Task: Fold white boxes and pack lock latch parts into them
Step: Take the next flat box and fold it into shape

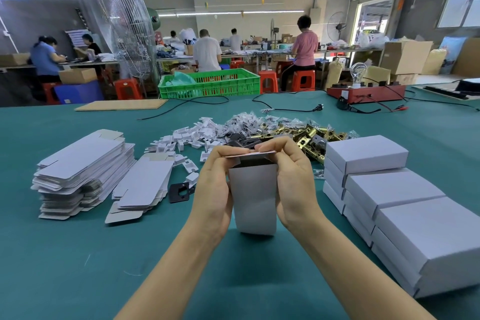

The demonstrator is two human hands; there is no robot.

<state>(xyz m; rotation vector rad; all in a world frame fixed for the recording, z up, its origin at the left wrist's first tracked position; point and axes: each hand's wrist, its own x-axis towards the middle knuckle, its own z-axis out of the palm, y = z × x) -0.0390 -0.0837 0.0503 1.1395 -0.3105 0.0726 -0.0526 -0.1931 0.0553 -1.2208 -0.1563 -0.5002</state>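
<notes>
Item: box (253,197), white, upright, long axis vertical, open end up and away from me, above the green table (78,254). My left hand (214,189) clasps its left wall; my right hand (294,182) its right wall. Fingertips of both pinch the top flap (249,155), which lies level over the mouth, not yet tucked. Inside dark; contents unclear. Latches (306,135): heap just beyond box. Flats (83,166): stacked left. Closed boxes (389,197): stacked right.

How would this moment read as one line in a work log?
step: closing top flap | left hand: holds white box | right hand: holds white box | packed boxes: stacked right
</notes>
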